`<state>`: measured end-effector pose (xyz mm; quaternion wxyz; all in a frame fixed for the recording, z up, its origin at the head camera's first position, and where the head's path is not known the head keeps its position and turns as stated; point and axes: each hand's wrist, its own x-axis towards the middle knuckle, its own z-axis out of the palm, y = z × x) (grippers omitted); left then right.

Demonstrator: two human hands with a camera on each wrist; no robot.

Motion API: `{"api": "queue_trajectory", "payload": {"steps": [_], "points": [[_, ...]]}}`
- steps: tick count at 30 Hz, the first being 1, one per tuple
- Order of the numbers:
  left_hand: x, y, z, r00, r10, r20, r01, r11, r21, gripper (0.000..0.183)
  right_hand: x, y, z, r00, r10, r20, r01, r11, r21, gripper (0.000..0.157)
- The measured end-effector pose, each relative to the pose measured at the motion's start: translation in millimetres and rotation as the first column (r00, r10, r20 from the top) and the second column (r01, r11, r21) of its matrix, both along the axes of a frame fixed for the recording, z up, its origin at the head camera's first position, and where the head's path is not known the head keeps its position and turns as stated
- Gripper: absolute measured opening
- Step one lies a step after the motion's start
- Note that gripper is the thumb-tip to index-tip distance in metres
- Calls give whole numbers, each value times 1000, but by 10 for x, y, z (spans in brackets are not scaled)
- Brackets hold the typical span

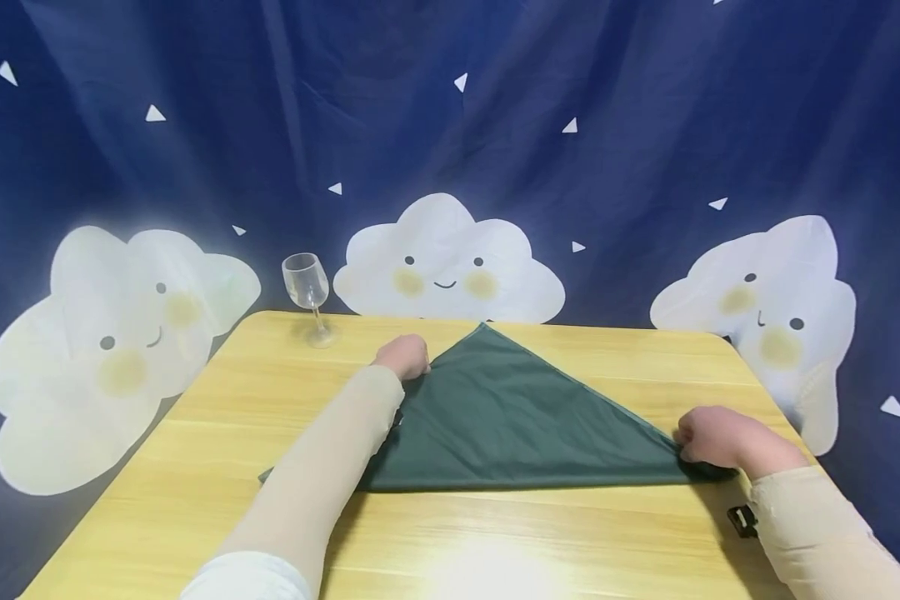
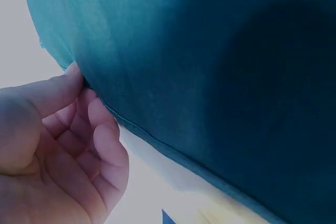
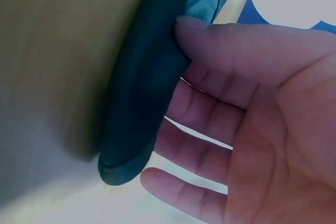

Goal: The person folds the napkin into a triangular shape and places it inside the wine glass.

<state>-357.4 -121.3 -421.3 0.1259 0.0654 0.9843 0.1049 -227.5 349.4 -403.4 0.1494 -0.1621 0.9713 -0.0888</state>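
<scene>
A dark green cloth (image 1: 510, 425), folded into a triangle, lies on the wooden table with its peak toward the far edge and its long fold toward me. My left hand (image 1: 405, 357) is at the cloth's left slanting edge; in the left wrist view its thumb and curled fingers (image 2: 107, 140) pinch that edge. At the right corner, my right hand (image 1: 727, 437) pinches the cloth's edge. The right wrist view has the thumb on top of the narrow corner (image 3: 139, 108) and the fingers beneath. My left forearm hides part of the cloth's left side.
A clear wine glass (image 1: 307, 287) stands upright at the table's far left. The light wooden table (image 1: 570, 533) has rounded far corners. Behind it hangs a dark blue curtain (image 1: 390, 108) printed with smiling clouds and small white triangles.
</scene>
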Motion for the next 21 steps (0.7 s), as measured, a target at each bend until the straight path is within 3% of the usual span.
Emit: {"api": "queue_trajectory", "payload": {"steps": [8, 21], "points": [[94, -5, 28, 999, -38, 19, 37, 998, 60, 23, 143, 51, -58, 998, 13, 58, -8, 996, -88, 45], [136, -104, -52, 996, -83, 20, 80, 990, 116, 23, 233, -28, -40, 992, 28, 119, -17, 996, -91, 45]]}}
